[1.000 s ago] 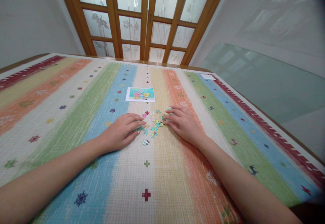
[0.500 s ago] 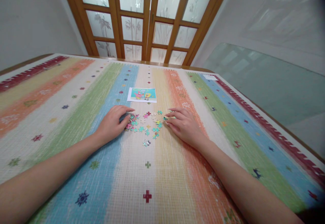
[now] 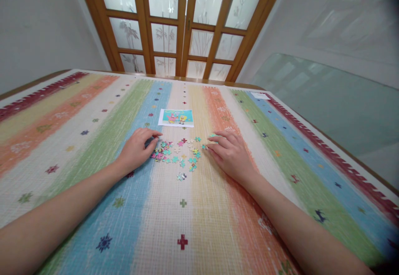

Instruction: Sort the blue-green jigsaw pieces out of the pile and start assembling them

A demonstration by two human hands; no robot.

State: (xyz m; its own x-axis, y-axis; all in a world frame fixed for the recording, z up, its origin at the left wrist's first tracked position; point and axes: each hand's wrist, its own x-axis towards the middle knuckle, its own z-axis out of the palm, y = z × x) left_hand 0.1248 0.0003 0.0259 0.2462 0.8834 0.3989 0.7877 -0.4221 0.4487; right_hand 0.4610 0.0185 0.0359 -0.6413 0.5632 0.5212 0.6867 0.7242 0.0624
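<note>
Many small jigsaw puzzle pieces [image 3: 175, 159] in teal, pink, yellow and white lie loosely spread on the tablecloth between my two hands. At the left side of the spread is my left hand [image 3: 138, 149], its thumb and fingers apart around a gap, with nothing visible in it. My right hand [image 3: 230, 153] rests at the right side, fingers stretched out and separated. A teal piece [image 3: 204, 146] lies just off its fingertips, and another teal piece [image 3: 213, 135] shows partly beside its index finger. Beyond the pieces lies a printed cartoon picture card [image 3: 176, 118] with a pink star and a yellow square character.
A striped tablecloth [image 3: 170, 225] covers the table. A white slip of paper [image 3: 260, 96] lies near the far right corner. Past the table stand wooden doors with frosted panes [image 3: 165, 38]; a greenish glass panel [image 3: 311, 96] is at the right.
My right hand has shifted slightly right, and its fingertips have come away from the teal piece. My left hand has drawn slightly left from the pieces. The whole view has shifted a little.
</note>
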